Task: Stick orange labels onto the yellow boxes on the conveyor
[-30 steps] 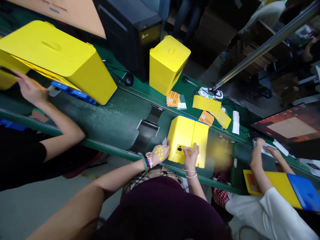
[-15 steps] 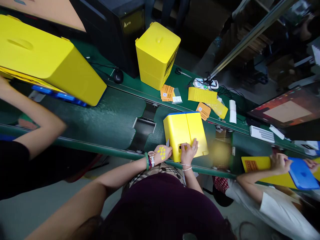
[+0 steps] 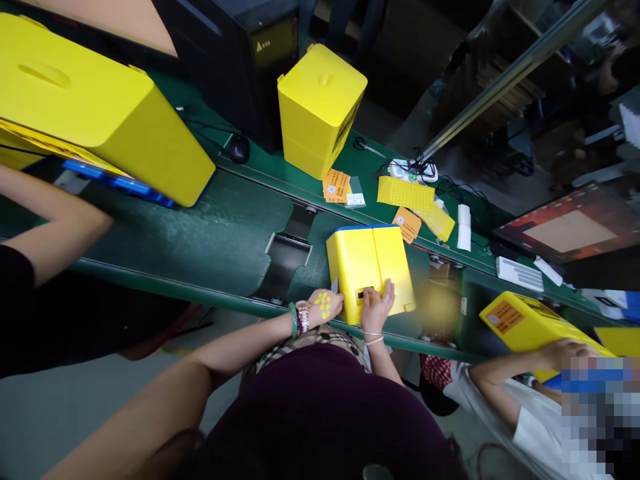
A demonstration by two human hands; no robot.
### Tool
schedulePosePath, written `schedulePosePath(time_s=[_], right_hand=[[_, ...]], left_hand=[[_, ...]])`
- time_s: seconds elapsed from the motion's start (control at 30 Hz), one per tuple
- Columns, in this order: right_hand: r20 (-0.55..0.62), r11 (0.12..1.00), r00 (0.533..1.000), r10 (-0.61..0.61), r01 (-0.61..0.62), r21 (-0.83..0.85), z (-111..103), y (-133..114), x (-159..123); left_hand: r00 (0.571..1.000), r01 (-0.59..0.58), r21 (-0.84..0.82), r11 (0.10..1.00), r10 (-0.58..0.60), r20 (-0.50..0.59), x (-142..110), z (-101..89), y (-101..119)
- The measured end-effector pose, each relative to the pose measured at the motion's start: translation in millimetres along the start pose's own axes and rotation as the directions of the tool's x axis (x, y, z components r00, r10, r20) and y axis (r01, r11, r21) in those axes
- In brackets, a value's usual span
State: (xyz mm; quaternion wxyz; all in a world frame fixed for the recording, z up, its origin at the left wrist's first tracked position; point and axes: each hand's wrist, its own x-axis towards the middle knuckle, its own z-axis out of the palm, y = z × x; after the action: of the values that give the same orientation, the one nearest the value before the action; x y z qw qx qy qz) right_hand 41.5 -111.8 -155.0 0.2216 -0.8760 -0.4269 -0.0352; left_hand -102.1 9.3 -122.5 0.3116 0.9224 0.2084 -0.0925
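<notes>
A yellow plastic case with a blue top edge lies on the green conveyor belt in front of me. My left hand, with bangles on the wrist and yellow dots on its back, grips the case's near left corner. A small pale card stands beside those fingers. My right hand grips the near edge, its fingers on a black slot.
A co-worker's hands hold a yellow panel at the right. Another co-worker's arm reaches in at the left, near a large yellow case. An upright yellow case, orange cards and scissors lie beyond the belt.
The yellow case turned to sit squarer on the belt, and my hands stayed on it. The right co-worker tilted up the yellow panel. The left co-worker's arm drew back leftward.
</notes>
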Motion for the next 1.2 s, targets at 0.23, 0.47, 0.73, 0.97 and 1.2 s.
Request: schedulePosePath(time_s=[0.23,0.47,0.73,0.97,1.2], right_hand=[[0.005,0.999,0.999,-0.049,0.049,0.002,-1.3,2.0,-1.2],[0.029,0.987,0.989,-0.144,0.146,-0.063,-10.7,0.2,-1.3],[0.191,0.955,0.949,-0.25,0.275,-0.112,-25.8,6.9,-3.9],[0.333,0.937,0.896,-0.296,0.339,-0.08,-40.0,10.2,2.0],[0.343,0.941,0.899,-0.272,0.323,-0.099,-37.4,12.5,3.6]], left_hand=[[1.0,-0.006,0.0,1.0,0.006,-0.001,1.1,2.8,-1.9],[1.0,0.008,-0.021,1.0,-0.008,-0.001,3.2,6.7,-4.3],[1.0,0.007,-0.016,1.0,-0.007,-0.016,3.1,7.9,-5.3],[0.999,0.046,-0.052,0.998,-0.045,0.019,3.4,8.3,-5.0],[0.99,0.144,-0.081,0.986,-0.144,0.011,2.5,12.7,-3.5]])
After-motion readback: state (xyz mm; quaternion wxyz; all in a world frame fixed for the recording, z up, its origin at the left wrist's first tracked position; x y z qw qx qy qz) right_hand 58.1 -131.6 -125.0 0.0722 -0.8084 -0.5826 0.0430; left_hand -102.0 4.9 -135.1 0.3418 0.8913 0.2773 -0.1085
